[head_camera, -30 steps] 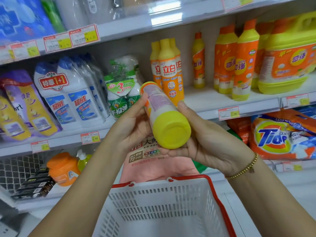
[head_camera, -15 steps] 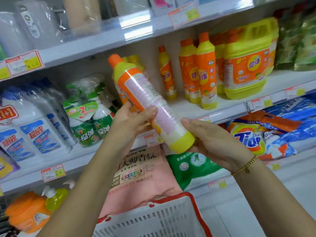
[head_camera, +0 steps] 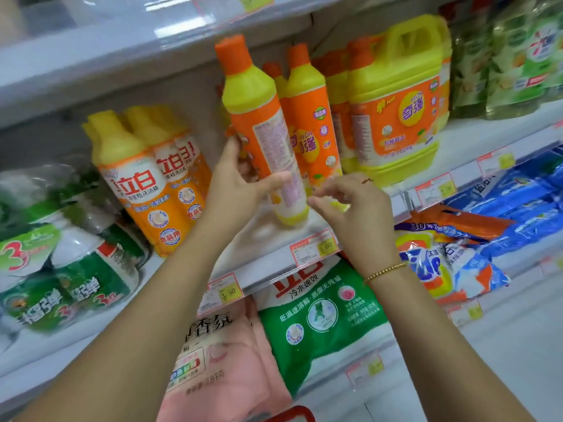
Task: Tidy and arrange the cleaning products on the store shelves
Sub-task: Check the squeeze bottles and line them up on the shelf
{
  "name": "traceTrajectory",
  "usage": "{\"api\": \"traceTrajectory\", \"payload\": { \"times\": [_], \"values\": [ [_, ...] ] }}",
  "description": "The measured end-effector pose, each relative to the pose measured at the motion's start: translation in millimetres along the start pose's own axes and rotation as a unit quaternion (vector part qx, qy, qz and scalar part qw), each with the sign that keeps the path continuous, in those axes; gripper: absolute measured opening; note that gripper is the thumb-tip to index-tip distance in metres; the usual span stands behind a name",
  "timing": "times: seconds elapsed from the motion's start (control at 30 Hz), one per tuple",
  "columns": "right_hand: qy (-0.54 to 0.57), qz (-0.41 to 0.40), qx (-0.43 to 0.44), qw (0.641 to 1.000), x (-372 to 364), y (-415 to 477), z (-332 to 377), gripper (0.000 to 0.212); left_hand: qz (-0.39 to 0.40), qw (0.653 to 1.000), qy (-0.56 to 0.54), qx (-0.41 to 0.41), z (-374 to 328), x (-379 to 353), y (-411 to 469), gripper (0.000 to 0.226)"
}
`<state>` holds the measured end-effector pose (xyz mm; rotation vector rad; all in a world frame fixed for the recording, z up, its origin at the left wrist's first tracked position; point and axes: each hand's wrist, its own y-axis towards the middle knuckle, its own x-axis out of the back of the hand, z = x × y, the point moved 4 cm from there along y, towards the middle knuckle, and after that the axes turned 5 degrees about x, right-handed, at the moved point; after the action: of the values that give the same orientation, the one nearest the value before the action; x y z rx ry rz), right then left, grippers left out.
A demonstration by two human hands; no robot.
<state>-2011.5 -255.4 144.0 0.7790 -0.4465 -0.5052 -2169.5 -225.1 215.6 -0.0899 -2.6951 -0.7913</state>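
we see the left hand (head_camera: 240,184) wrapped around the lower body of an orange and yellow dish soap bottle (head_camera: 259,117), thumb across the label side. the bottle is tilted, with its orange cap leaning left under the upper shelf edge (head_camera: 152,41). its yellow base is down at the middle shelf (head_camera: 262,236); the blur leaves us unsure whether it rests on the board or sits just above it. the right hand (head_camera: 356,205), with a gold bead bracelet (head_camera: 384,271) on the wrist, grips nothing. its fingers are loosely curled and the tips are just beside the bottle's base.

the bottle is at the front of a gap. just behind and to its right stands a row of matching orange bottles (head_camera: 310,117), packed close, and beyond them a big yellow jug (head_camera: 399,102). to the left a cluster of yellow-capped orange bottles (head_camera: 143,178) leans towards the gap. further left lie green bundled spray packs (head_camera: 61,269). green refill pouches (head_camera: 511,56) fill the far right of the shelf.

a price tag (head_camera: 313,248) hangs on the shelf lip below the bottle. underneath are a pink powder bag (head_camera: 219,360), a green detergent bag (head_camera: 320,315), tide bags (head_camera: 441,263) and blue packs (head_camera: 518,202). a red basket rim (head_camera: 292,415) shows at the bottom edge.
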Motion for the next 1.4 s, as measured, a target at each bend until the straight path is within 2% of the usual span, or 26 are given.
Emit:
{"api": "traceTrajectory", "payload": {
  "times": [0.07,0.2,0.33,0.5,0.57,0.6,0.63,0.7,0.73,0.8,0.83,0.93,1.1,1.27,1.4],
  "values": [
    [-0.012,0.009,0.005,1.0,-12.9,-5.5,-7.5,0.019,0.037,0.999,-0.009,0.025,13.7,-8.8,13.9,0.065],
    [-0.036,0.01,0.014,0.999,-29.4,-7.7,-14.5,0.04,0.073,0.993,-0.05,0.076,35.2,-15.1,33.7,0.067],
    [-0.054,-0.045,0.027,0.997,-40.2,-1.3,-13.9,0.049,0.085,0.982,-0.117,0.124,49.5,-18.1,45.9,0.048],
    [-0.077,-0.09,0.036,0.992,-68.6,-8.7,-12.3,0.046,0.113,0.972,-0.131,0.161,54.3,-17.8,42.7,0.023],
    [-0.07,-0.118,0.041,0.99,-69.0,-12.0,-16.3,0.041,0.055,0.971,-0.151,0.177,57.7,-9.1,50.9,0.037],
    [-0.07,-0.128,0.045,0.988,-69.0,-12.7,-17.8,0.039,-0.008,0.97,-0.157,0.185,64.0,-2.3,59.7,0.042],
    [-0.071,-0.135,0.047,0.987,-68.7,-13.1,-18.8,0.038,-0.079,0.965,-0.161,0.194,71.1,3.8,69.0,0.036],
    [-0.07,-0.141,0.05,0.986,-68.9,-13.0,-18.8,0.036,-0.196,0.952,-0.084,0.219,86.2,11.7,87.7,0.021],
    [-0.07,-0.141,0.052,0.986,-69.9,-13.2,-18.8,0.035,-0.214,0.947,-0.005,0.239,96.6,13.1,97.4,0.033],
    [-0.076,-0.146,0.059,0.985,-70.4,-14.0,-19.8,0.032,-0.208,0.932,0.116,0.275,111.8,10.8,114.6,0.055],
    [-0.078,-0.15,0.063,0.984,-70.5,-13.9,-20.5,0.03,-0.2,0.927,0.139,0.286,117.3,9.4,123.2,0.056],
    [-0.074,-0.158,0.07,0.982,-71.8,-15.1,-22.3,0.03,-0.186,0.927,0.155,0.286,123.1,6.8,140.3,0.046],
    [-0.074,-0.161,0.077,0.981,-72.8,-15.7,-22.4,0.028,-0.178,0.93,0.191,0.259,125.5,7.0,150.3,0.047],
    [-0.081,-0.162,0.079,0.98,-71.6,-15.9,-21.6,0.023,-0.186,0.939,0.112,0.267,117.2,10.4,135.5,0.034],
    [-0.078,-0.153,0.072,0.983,-71.9,-14.1,-21.1,0.019,-0.178,0.952,-0.008,0.251,103.4,15.5,104.0,0.05]
  ]
}}
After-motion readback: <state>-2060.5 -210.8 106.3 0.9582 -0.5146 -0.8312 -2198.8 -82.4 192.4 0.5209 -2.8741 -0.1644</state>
